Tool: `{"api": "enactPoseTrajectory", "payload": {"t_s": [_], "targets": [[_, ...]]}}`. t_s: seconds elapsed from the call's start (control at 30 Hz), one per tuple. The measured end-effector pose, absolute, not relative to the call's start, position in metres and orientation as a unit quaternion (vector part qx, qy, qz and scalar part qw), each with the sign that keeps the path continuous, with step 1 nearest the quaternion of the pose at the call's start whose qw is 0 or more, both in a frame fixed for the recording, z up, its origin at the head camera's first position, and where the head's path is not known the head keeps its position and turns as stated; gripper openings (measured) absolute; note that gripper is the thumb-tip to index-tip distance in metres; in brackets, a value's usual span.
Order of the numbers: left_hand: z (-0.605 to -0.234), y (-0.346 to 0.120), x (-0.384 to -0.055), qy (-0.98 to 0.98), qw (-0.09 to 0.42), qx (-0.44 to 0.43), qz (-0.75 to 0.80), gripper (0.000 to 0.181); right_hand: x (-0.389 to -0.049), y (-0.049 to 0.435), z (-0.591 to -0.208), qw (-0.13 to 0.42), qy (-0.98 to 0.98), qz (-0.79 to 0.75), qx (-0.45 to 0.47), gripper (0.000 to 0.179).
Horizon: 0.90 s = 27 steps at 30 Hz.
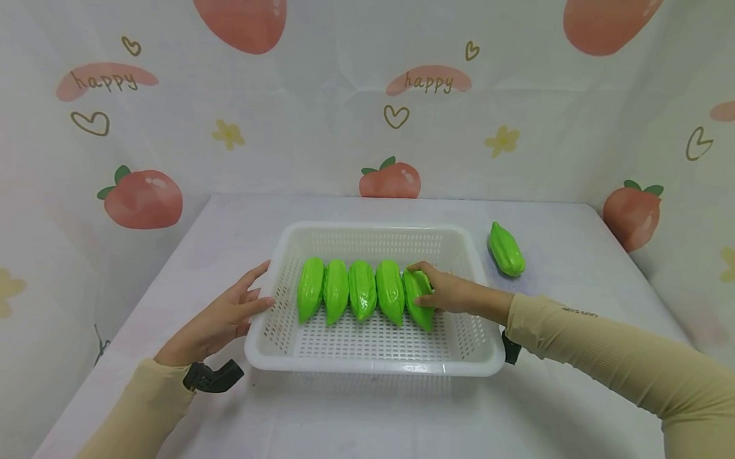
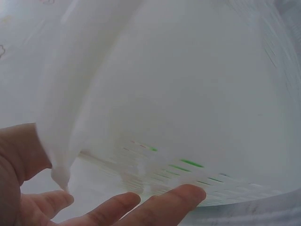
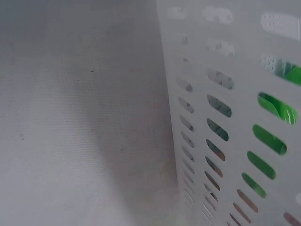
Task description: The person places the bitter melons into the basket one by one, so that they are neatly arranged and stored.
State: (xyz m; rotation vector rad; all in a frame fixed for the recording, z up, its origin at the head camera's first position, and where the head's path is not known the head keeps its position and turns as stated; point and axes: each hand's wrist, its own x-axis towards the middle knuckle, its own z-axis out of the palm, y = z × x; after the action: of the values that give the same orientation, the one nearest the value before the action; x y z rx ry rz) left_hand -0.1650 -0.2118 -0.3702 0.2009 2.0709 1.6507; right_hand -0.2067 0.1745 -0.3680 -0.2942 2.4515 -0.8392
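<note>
Several glossy green ridged star fruits (image 1: 362, 291) lie side by side in a row inside a white perforated plastic basket (image 1: 370, 366). My right hand (image 1: 449, 291) reaches over the basket's right side and holds the rightmost star fruit (image 1: 415, 290) between thumb and fingers. That fruit leans against the row, its pointed end toward me. At the basket's left side is my left hand (image 1: 222, 322), its fingers extended and its thumb tip at the rim. The left wrist view has those fingers (image 2: 160, 207) along the outer wall. In the right wrist view, the basket wall hides most of the right hand.
One more green star fruit (image 1: 507, 251) lies on the white tabletop (image 1: 396, 429), behind and right of the basket. A white curtain (image 1: 323, 118) printed with peaches and hearts hangs around the back and sides. Dark wrist cameras (image 1: 213, 377) sit on both wrists.
</note>
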Motion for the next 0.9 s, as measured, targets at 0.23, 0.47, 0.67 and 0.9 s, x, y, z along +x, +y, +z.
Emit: {"api": "enactPoseTrajectory", "payload": {"t_s": [0.23,0.47,0.67,0.9], "targets": [[-0.3698,-0.2131,-0.1642,0.758,0.242,0.078,0.600,0.080,-0.2051,0.1740,-0.3665,0.229,0.918,-0.308,-0.105,0.063],[-0.3695,-0.2127,-0.1650,0.760,0.241,0.078,0.599,0.080,-0.2059,0.1753,-0.3669,0.186,0.923,-0.319,-0.107,0.057],[-0.3691,-0.2130,-0.1648,0.763,0.241,0.076,0.595,0.080,-0.2063,0.1788,-0.3646,0.141,0.904,-0.375,-0.146,0.052],[-0.3675,-0.2120,-0.1630,0.766,0.239,0.079,0.592,0.080,-0.2081,0.1834,-0.3582,0.128,0.879,-0.422,-0.181,0.049]]}}
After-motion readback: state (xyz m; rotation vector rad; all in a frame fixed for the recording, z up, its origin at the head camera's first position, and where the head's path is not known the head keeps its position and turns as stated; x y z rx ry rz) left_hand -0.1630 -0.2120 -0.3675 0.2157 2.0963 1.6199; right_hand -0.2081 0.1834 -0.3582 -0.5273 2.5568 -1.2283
